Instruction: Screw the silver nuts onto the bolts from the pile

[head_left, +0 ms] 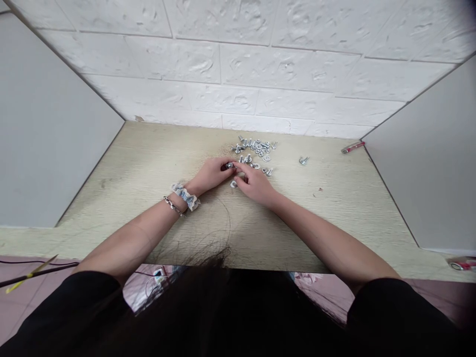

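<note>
My left hand point(214, 172) is closed around a silver bolt point(229, 165), its round end showing between thumb and fingers. My right hand point(257, 186) meets it from the other side, the index finger stretched out to the bolt. The thumb stays apart from that finger, beside a flat washer point(233, 184) on the tabletop. Just beyond the fingertips stand a couple of bolts point(245, 158). A washer point(256, 166) and another bolt point(269, 172) lie close to my right knuckles.
Behind my hands a loose pile of bolts, nuts and washers point(259, 146) covers part of the wooden tabletop point(167, 148). A small bolt group point(304, 160) lies farther right. Red-and-silver cylinders point(352, 147) rest by the right panel point(439, 163). A white brick wall point(238, 64) closes the back.
</note>
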The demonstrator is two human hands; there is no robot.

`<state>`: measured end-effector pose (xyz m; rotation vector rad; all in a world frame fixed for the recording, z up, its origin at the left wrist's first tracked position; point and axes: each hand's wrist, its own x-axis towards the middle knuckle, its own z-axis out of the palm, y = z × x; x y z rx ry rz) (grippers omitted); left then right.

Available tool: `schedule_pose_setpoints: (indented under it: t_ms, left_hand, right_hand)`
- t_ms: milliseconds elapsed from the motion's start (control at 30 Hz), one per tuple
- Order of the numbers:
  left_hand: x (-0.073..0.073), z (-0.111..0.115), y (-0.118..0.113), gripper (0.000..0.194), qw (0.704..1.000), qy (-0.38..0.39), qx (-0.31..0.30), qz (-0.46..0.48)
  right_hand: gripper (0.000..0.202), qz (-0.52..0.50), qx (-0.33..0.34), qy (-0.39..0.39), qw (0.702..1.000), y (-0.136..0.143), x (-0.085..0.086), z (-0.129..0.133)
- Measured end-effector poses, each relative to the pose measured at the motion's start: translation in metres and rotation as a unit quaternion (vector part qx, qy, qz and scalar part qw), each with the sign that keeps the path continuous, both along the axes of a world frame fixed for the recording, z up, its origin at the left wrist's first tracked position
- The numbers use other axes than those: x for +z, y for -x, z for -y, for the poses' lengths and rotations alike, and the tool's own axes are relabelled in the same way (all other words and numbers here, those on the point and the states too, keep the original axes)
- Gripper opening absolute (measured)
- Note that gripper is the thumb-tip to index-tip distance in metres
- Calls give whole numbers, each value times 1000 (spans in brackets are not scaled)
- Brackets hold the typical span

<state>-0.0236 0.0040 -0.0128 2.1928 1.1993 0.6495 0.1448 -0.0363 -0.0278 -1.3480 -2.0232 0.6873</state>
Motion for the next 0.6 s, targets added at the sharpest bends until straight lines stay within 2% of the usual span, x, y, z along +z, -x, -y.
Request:
schedule_pose_setpoints:
  t_ms: [600]
  left_hand:
    - [3, 2, -1, 27, 1000, 6, -1, 10]
  right_hand:
    - [48, 10, 0, -8, 1000, 0, 1, 1]
